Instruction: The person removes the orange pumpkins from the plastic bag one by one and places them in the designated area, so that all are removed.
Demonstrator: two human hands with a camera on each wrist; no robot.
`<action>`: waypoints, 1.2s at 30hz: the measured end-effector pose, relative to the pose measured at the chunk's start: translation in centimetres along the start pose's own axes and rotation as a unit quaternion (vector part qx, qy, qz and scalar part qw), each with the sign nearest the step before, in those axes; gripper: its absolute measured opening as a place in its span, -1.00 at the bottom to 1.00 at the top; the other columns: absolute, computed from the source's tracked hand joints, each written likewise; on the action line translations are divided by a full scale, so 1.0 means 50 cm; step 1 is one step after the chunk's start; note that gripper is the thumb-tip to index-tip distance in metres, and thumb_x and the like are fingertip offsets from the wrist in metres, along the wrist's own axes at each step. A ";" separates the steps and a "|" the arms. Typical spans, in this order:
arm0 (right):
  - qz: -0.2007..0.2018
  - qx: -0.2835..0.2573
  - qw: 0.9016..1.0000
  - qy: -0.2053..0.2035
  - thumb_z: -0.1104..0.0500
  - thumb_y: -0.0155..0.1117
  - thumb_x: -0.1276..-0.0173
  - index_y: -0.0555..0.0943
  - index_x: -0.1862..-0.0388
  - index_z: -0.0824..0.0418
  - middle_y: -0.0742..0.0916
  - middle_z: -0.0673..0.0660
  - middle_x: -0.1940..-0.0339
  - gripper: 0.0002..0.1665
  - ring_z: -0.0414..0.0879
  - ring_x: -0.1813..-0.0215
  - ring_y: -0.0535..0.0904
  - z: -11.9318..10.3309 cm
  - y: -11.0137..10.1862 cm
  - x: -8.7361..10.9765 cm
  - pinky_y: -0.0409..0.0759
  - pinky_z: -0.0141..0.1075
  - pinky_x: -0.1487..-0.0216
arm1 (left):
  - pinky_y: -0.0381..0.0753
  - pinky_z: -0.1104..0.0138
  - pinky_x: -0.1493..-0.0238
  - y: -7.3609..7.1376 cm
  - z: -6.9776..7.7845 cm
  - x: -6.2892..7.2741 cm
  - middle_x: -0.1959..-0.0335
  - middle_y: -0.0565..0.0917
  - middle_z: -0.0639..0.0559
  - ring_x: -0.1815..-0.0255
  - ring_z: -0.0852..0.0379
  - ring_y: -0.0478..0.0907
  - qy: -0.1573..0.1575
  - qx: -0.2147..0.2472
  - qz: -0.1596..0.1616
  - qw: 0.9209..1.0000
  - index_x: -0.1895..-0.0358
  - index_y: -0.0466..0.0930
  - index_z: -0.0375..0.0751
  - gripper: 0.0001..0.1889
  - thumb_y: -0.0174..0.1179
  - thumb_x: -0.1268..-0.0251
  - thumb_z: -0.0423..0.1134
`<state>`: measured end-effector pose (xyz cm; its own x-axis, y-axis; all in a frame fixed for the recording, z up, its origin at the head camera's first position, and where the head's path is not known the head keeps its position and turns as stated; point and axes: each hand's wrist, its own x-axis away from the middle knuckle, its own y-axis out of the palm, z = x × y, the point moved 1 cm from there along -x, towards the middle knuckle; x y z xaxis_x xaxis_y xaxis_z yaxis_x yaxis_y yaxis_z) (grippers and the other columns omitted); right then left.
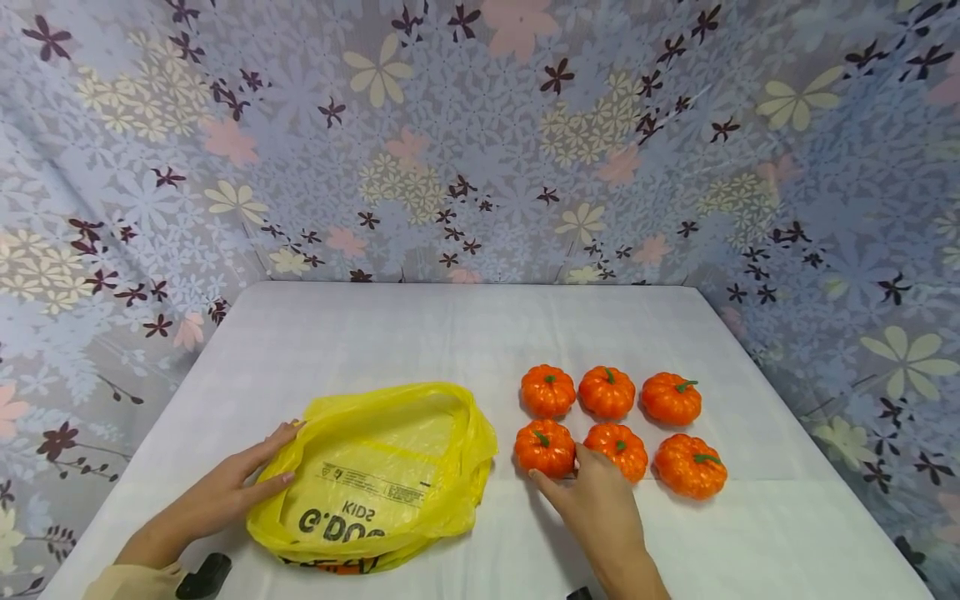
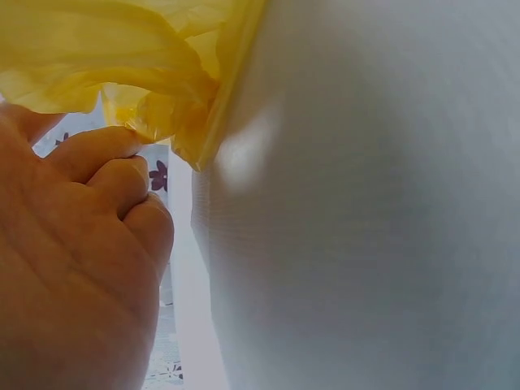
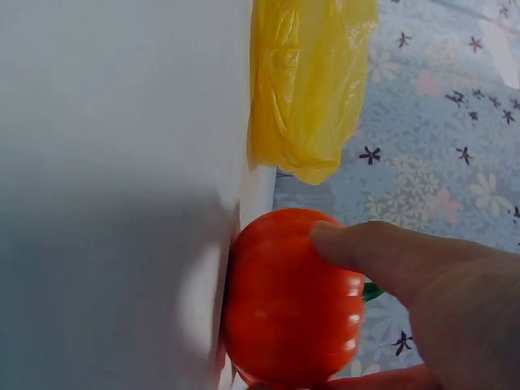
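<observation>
A yellow plastic bag (image 1: 375,475) with dark print lies with its mouth spread wide on the left half of the table. My left hand (image 1: 225,492) holds the bag's left rim, thumb over the inner side; in the left wrist view its fingers curl by the yellow film (image 2: 97,49). Small orange pumpkins with green stems stand in two rows of three to the right of the bag. My right hand (image 1: 600,508) grips the front-left pumpkin (image 1: 543,447) between thumb and fingers. In the right wrist view, that pumpkin (image 3: 288,296) appears at the tabletop, its far side hidden.
Behind the gripped pumpkin stands the back-left pumpkin (image 1: 547,390). Right beside my right hand is the front-middle pumpkin (image 1: 621,454), partly covered by it. A white cloth covers the table (image 1: 420,333); a flowered curtain (image 1: 480,167) rises behind and along both sides.
</observation>
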<state>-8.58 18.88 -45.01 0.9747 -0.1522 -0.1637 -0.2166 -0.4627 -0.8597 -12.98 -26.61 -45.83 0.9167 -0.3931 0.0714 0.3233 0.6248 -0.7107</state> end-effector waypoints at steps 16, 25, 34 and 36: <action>-0.040 0.008 0.999 0.029 -0.27 0.54 -0.12 0.53 0.50 0.18 0.48 0.00 0.66 -0.41 -0.13 0.59 0.36 0.013 -0.013 0.003 0.33 -0.28 0.56 | 0.12 -0.37 -0.34 0.004 -0.005 -0.002 -0.54 0.13 -0.34 -0.51 -0.44 0.06 0.003 -0.001 0.004 1.000 -0.55 0.20 -0.26 -0.29 0.17 -0.48 -0.02; -0.031 -0.007 0.998 0.059 -0.35 0.46 -0.15 0.77 0.33 0.14 0.77 0.15 0.42 -0.43 0.03 0.33 0.70 0.031 -0.060 0.017 0.69 -0.01 0.27 | 0.14 -0.35 -0.34 0.008 -0.008 -0.001 -0.54 0.14 -0.33 -0.51 -0.43 0.06 -0.008 -0.006 0.007 1.000 -0.55 0.20 -0.27 -0.28 0.18 -0.47 0.00; -0.045 -0.009 0.994 0.103 -0.59 0.26 -0.11 0.71 -0.03 0.42 0.79 0.30 0.18 0.10 0.16 0.19 0.75 0.053 -0.113 0.030 0.71 0.08 0.20 | 0.14 -0.40 -0.31 0.016 -0.011 0.014 -0.55 0.17 -0.26 -0.51 -0.44 0.06 -0.012 -0.011 0.015 1.000 -0.56 0.20 -0.23 -0.26 0.19 -0.45 0.03; -0.035 -0.015 0.994 0.101 -0.56 0.27 -0.14 0.71 -0.04 0.40 0.80 0.29 0.18 0.05 0.17 0.17 0.75 0.060 -0.124 0.030 0.71 0.07 0.20 | 0.13 -0.41 -0.31 0.016 -0.011 0.013 -0.56 0.16 -0.22 -0.52 -0.42 0.05 -0.012 -0.012 0.019 1.000 -0.57 0.20 -0.17 -0.26 0.19 -0.45 0.04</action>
